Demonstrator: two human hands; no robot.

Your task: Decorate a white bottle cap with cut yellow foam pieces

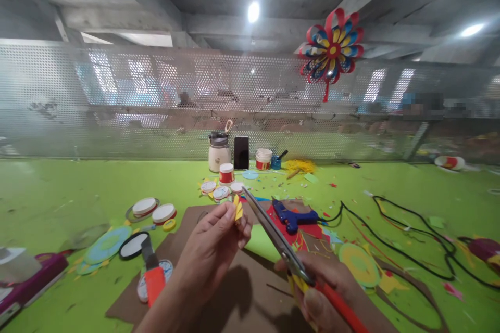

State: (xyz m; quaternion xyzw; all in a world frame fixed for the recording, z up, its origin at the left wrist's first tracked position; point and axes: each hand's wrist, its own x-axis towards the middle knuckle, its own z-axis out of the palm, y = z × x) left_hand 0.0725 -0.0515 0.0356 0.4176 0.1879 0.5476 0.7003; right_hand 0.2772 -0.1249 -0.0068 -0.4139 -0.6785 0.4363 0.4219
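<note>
Above brown cardboard [172, 250], right hand [332, 276] wrapped round red-handled scissors [269, 223], blades apparently together. Slightly farther, left hand [214, 237] pinched a yellow piece [238, 209] by fingertips, perhaps leaving its edge exposed. Beyond, glue gun [295, 218] lay aside, probably for easy reach. Farthest, a phone [241, 153] stood upright between bottle [219, 158] and tub [264, 160].
</note>
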